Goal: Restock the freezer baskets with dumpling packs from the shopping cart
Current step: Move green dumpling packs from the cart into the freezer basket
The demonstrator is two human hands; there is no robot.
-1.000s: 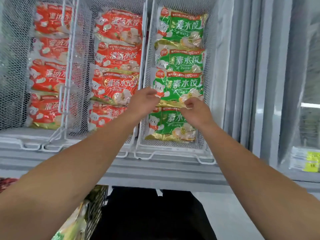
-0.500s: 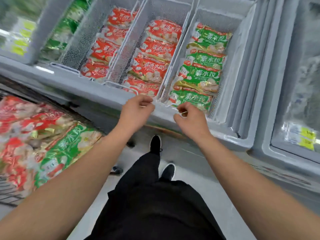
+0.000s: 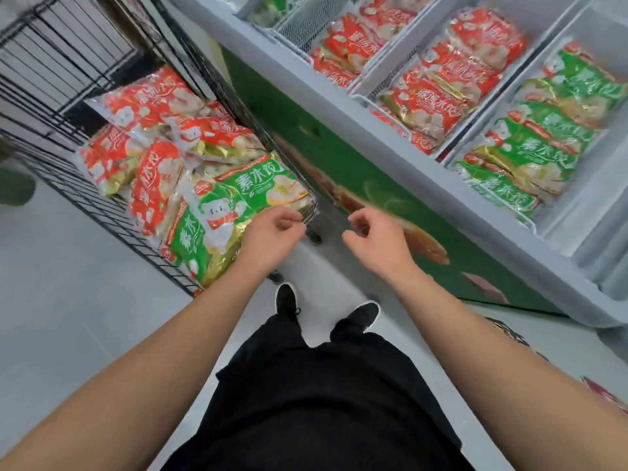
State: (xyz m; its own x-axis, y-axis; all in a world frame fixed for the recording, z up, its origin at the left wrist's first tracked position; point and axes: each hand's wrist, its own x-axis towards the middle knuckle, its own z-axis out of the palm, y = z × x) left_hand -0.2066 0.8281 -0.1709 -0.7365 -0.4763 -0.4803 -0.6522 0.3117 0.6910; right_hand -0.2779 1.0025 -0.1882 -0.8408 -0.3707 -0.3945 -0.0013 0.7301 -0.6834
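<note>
A black wire shopping cart (image 3: 81, 96) on the left holds a heap of red dumpling packs (image 3: 149, 137) and green dumpling packs (image 3: 238, 202). My left hand (image 3: 272, 236) hovers over the near corner of the top green pack, fingers loosely curled, holding nothing. My right hand (image 3: 373, 243) hangs empty in front of the freezer's green front panel (image 3: 356, 178), fingers half curled. In the freezer at upper right, white mesh baskets hold rows of red packs (image 3: 438, 93) and one row of green packs (image 3: 540, 144).
The freezer's thick white rim (image 3: 339, 107) runs diagonally between cart and baskets. My black trousers and black shoes (image 3: 287, 297) stand on the grey floor below. A patterned object (image 3: 509, 334) lies at the lower right by the freezer base.
My view and both hands have swung left and down, away from the green-pack basket and across the freezer rim to the cart. Both hands are empty throughout.
</note>
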